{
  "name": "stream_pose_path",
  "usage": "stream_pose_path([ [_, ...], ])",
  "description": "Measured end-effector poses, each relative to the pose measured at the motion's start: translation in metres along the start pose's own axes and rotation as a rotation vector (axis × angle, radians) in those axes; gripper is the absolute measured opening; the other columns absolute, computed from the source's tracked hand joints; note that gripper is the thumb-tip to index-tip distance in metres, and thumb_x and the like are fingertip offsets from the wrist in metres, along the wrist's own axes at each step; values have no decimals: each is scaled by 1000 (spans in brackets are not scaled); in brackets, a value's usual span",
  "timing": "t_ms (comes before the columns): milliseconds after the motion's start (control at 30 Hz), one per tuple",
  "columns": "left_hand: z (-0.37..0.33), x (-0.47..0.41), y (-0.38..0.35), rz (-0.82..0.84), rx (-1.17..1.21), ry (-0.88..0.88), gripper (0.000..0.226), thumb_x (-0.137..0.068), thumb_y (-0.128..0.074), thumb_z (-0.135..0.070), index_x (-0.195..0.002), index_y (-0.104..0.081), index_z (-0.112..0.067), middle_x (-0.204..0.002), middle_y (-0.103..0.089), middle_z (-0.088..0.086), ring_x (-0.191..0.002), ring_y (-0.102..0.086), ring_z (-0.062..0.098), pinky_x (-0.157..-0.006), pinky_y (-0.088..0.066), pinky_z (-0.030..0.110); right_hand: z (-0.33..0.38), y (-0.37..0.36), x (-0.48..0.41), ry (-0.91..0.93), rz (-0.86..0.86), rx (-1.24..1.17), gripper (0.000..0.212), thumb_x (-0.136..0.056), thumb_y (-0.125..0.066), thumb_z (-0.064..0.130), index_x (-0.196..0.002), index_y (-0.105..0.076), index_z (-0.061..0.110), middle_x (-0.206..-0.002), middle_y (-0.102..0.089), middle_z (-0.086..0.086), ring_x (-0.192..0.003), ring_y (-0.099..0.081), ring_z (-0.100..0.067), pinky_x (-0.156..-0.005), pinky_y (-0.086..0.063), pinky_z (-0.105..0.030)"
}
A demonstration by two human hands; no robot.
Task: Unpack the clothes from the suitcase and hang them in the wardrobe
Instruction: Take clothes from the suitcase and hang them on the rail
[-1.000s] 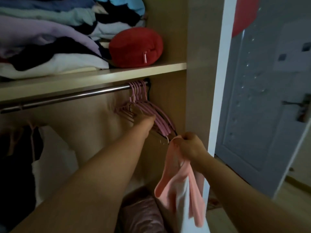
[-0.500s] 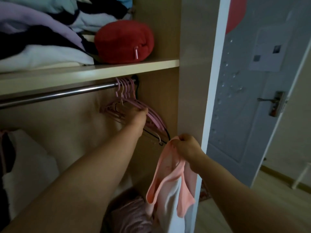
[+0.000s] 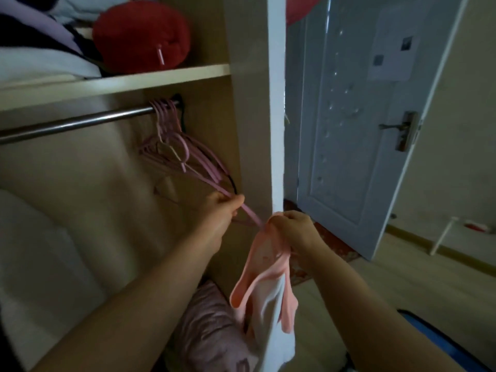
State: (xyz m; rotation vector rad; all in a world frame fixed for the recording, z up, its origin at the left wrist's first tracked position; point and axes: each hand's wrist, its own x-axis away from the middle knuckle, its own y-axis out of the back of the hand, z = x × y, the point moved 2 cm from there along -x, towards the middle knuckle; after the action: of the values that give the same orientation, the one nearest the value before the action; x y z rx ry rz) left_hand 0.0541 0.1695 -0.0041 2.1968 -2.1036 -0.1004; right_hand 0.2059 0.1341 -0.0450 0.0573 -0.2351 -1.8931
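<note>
My left hand (image 3: pixel 224 210) grips the arm of one pink hanger (image 3: pixel 204 175), pulled down and rightward from a bunch of several pink hangers (image 3: pixel 166 122) on the metal rail (image 3: pixel 75 124) at the wardrobe's right end. My right hand (image 3: pixel 295 229) pinches the top of a pink and white garment (image 3: pixel 268 285), which hangs down in front of the wardrobe's white side edge (image 3: pixel 276 103). The hanger's end nearly touches the garment's top. A blue suitcase edge (image 3: pixel 440 342) shows at the lower right.
Folded clothes (image 3: pixel 32 57) and a red bundle (image 3: pixel 142 36) lie on the shelf (image 3: pixel 161 76) above the rail. A white garment (image 3: pixel 40 264) hangs at the left, a pink quilted item (image 3: pixel 206 326) sits low in the wardrobe. A grey door (image 3: pixel 357 130) stands open at the right.
My left hand has drawn one pink hanger down and right, away from the bunch, toward the garment. The view has shifted right; my right hand still holds the garment.
</note>
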Motion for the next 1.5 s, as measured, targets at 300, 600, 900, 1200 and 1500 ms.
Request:
stream_pose_path([
  [300,23,81,-80,131,-1,141,7,-88,-66,-20,-85,-63,-14,-75,-65,-1,-62,-60,5,-45,-40,11,-32,79,54,97,102,91,25,-78,-71,41,-87,-66,18,-82,-69,-1,-76,-66,-18,-66,-56,-32],
  [600,49,109,-115,63,-103,214,22,-94,-54,-35,-93,-68,-18,-77,-70,-4,-58,-66,4,-49,-49,16,-69,147,68,82,28,223,12,-87,-65,26,-88,-66,15,-83,-67,-3,-76,-64,-19,-75,-55,-37],
  [900,71,93,-70,-17,-794,-14,55,-90,-54,-48,-129,-51,-10,-127,-56,10,-115,-55,28,-93,-47,37,-91,197,68,25,26,243,19,-92,-58,28,-87,-67,12,-85,-67,-15,-79,-64,-30,-77,-54,-43],
  [1200,59,94,-93,263,-450,-25,27,-99,-46,-27,-93,-70,-16,-76,-52,-4,-75,-48,10,-70,-39,26,-90,232,55,-86,-97,73,13,-84,-68,27,-81,-68,15,-78,-67,-10,-66,-62,-21,-61,-53,-32],
  [1500,42,93,-108,269,-438,-141,21,-96,-51,-23,-87,-70,-19,-89,-67,-1,-79,-56,9,-70,-42,22,-90,253,46,-138,-135,79,16,-84,-69,26,-93,-72,14,-81,-68,-7,-68,-62,-17,-56,-50,-25],
])
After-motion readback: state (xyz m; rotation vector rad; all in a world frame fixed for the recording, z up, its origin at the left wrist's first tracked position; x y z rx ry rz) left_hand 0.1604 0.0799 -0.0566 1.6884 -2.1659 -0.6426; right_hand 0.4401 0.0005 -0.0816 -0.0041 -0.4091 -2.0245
